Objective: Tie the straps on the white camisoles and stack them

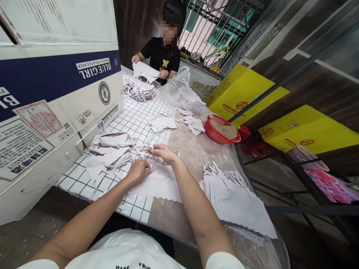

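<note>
white gridded surface (134,119) runs from 6 toward 12 o'clock, half under clear plastic. a big beer carton (56,93) at 9 o'clock is cut off by the frame and hides the surface's left edge. bare room lies at 12 o'clock of the hands, before a red basket (221,130) at 2 o'clock. the left hand (138,170) has its grip narrow, pinching the pale fabric piece (159,183) at centre; what its fingertips hold is hard to make out. the right hand (164,152) pinches the same piece's top edge.
</note>
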`<state>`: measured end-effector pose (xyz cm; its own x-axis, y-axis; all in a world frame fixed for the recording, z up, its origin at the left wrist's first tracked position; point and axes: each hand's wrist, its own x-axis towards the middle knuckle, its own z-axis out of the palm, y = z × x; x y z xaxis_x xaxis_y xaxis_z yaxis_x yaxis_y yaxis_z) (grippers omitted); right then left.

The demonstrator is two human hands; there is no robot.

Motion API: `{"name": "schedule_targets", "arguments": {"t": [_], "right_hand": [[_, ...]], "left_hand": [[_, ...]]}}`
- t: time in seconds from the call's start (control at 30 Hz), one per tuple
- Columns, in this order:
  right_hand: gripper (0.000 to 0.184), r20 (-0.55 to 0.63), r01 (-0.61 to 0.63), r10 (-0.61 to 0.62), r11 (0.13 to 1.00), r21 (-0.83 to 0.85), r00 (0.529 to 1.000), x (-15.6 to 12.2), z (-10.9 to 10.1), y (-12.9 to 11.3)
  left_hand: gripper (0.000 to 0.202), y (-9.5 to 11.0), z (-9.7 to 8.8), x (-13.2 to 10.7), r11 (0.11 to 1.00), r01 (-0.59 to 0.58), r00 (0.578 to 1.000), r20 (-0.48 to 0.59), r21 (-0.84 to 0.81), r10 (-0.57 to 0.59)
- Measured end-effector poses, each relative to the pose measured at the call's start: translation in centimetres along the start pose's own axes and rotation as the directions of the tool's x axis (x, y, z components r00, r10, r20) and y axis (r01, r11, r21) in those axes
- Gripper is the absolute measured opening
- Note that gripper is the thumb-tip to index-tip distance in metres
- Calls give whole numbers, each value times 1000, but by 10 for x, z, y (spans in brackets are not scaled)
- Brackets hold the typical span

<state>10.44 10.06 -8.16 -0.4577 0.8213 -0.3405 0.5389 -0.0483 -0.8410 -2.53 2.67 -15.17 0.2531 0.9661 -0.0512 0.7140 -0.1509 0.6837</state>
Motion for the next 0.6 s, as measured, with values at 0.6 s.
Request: {"name": "schedule_targets", "arguments": {"t": [0.6], "right_hand": [[29,-775,-607,342,792,-67,532,-177,42,111]], "left_hand": [[26,-23,-27,-69,949,161,987,-61,271,-149]]}}
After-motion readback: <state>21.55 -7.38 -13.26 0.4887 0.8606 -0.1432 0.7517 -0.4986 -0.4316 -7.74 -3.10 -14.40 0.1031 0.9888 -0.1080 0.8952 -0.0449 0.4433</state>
